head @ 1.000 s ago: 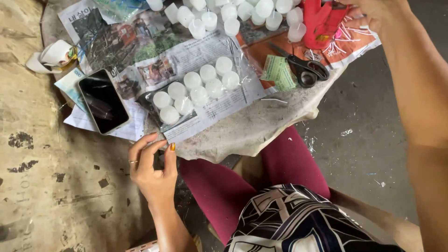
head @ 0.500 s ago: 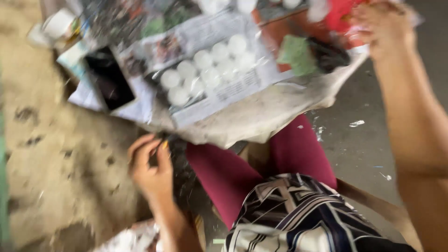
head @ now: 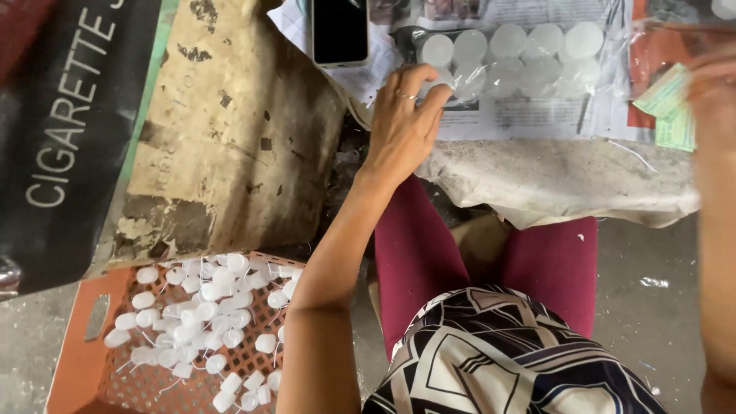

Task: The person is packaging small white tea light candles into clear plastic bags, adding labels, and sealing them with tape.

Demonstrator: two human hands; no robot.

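Covering the upper left of the view, a worn brown cardboard sheet [head: 230, 130] is seen, with a dark printed bag [head: 69, 130] lying over its left part. To the right, a low surface draped in a stained grey cloth [head: 560, 180] is spread with newspaper [head: 529, 115]. Below the cardboard, an orange perforated tray [head: 77, 360] is set on the floor, and a heap of small white plastic caps [head: 203, 322] is held in it. Maroon trousers [head: 418, 253] and a patterned top [head: 498, 360] are seen at the bottom. On the newspaper, a clear plastic bag of white round caps [head: 521, 57] is laid flat. A black phone [head: 340, 31] lies just beside it to the left, screen dark.

The left hand [head: 402, 123] is raised to the near left corner of the bag; its fingers [head: 429, 92], one ringed, are curled together against the bag's edge, though whether anything is pinched cannot be told. The right hand [head: 713, 84] is blurred at the right edge, near folded green paper [head: 667, 103]; the state of its fingers cannot be told.
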